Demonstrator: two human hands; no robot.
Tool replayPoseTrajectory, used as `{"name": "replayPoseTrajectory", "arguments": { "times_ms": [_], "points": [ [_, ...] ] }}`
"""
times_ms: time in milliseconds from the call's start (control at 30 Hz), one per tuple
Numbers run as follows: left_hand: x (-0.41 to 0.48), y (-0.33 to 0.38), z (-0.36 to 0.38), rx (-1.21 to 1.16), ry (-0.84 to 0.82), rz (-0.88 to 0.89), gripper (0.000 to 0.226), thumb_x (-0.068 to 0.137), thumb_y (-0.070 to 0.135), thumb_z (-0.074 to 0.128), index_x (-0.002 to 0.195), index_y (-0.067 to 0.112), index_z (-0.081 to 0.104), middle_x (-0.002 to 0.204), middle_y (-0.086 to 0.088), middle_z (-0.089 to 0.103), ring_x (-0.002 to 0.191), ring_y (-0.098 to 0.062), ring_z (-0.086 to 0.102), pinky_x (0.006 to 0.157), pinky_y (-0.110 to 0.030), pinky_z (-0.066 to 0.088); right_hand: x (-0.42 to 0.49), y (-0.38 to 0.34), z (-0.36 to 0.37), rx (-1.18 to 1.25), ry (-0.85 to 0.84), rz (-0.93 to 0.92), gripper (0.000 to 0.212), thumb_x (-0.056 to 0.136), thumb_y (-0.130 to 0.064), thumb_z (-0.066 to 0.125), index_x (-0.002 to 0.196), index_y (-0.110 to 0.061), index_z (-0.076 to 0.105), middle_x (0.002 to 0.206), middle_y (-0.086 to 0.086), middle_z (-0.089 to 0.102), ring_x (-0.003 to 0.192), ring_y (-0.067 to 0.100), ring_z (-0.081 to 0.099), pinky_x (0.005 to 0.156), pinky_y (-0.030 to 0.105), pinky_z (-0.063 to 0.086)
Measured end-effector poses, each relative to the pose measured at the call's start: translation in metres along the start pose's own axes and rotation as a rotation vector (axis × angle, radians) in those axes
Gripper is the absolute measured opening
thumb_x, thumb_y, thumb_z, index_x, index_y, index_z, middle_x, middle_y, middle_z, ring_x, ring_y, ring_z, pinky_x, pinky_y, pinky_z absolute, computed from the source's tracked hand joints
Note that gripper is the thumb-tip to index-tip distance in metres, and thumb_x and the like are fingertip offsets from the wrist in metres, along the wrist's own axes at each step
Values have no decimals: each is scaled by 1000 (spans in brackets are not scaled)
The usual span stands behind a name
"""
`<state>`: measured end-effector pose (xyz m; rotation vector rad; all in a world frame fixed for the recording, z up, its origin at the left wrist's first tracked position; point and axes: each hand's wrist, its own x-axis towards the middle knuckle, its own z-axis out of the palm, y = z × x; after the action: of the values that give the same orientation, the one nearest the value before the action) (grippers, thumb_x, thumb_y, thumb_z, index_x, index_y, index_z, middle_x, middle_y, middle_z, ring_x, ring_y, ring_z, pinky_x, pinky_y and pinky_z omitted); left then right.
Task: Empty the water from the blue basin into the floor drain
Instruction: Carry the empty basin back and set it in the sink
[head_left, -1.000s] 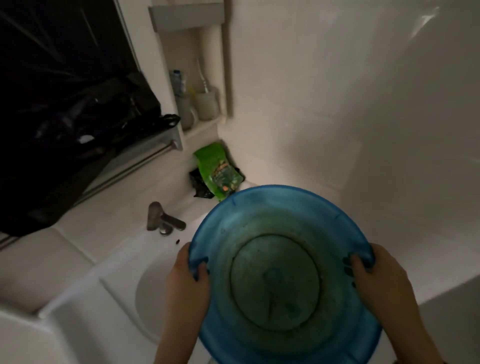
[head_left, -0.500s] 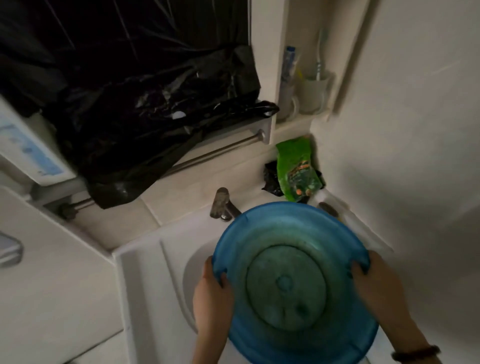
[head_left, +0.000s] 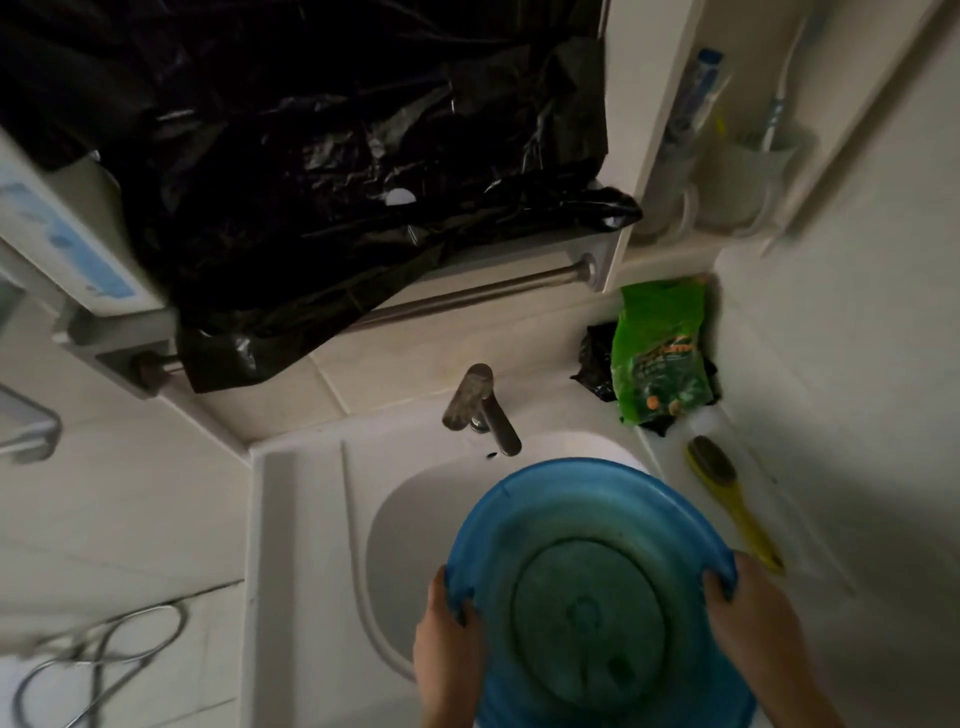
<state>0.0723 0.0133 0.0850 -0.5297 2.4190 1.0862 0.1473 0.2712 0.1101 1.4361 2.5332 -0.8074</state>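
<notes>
A round blue basin (head_left: 587, 525) sits low in the head view, over the white sink (head_left: 410, 499). My left hand (head_left: 447, 644) grips its left rim, thumb hooked inside. Gripping the right rim is my right hand (head_left: 748, 618). The basin's inside looks dim and greenish; whether water is in it I cannot tell. No floor drain is visible.
A metal tap (head_left: 478, 405) stands behind the basin. A green packet (head_left: 657, 353) and a yellow brush (head_left: 727, 493) lie on the sink's right ledge. Black plastic sheeting (head_left: 322, 182) hangs over a towel bar (head_left: 467, 296). A hose (head_left: 104, 654) lies at lower left. Cups stand in a niche (head_left: 737, 176).
The view has swung left and widened, showing more of the sink, the left wall and the hose. Both hands keep their grip on the basin above the sink.
</notes>
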Motion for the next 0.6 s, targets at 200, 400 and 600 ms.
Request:
{"name": "replayPoseTrajectory", "arguments": {
  "times_ms": [200, 400, 600],
  "points": [
    [21, -8, 21, 25, -58, -52, 52, 91, 20, 53, 142, 22, 45, 117, -12, 73, 108, -35, 68, 90, -37, 52, 31, -1, 14, -68, -61, -36, 27, 94, -22, 52, 111, -1, 56, 98, 23, 67, 94, 39, 64, 79, 40, 48],
    [58, 1, 24, 1, -19, -58, 48, 92, 17, 54, 140, 18, 47, 117, -14, 71, 105, -37, 67, 86, -36, 53, 59, -29, 35, 46, -144, -91, 18, 93, -25, 51, 98, -8, 54, 82, 8, 62, 69, 23, 60, 56, 31, 44],
    [92, -3, 19, -95, 56, -56, 44, 97, 16, 50, 140, 15, 45, 118, -17, 69, 104, -38, 67, 83, -37, 52, 85, -49, 69, 205, -242, -144, 13, 94, -19, 52, 96, -7, 56, 82, 9, 63, 68, 20, 60, 53, 28, 43]
  ]
}}
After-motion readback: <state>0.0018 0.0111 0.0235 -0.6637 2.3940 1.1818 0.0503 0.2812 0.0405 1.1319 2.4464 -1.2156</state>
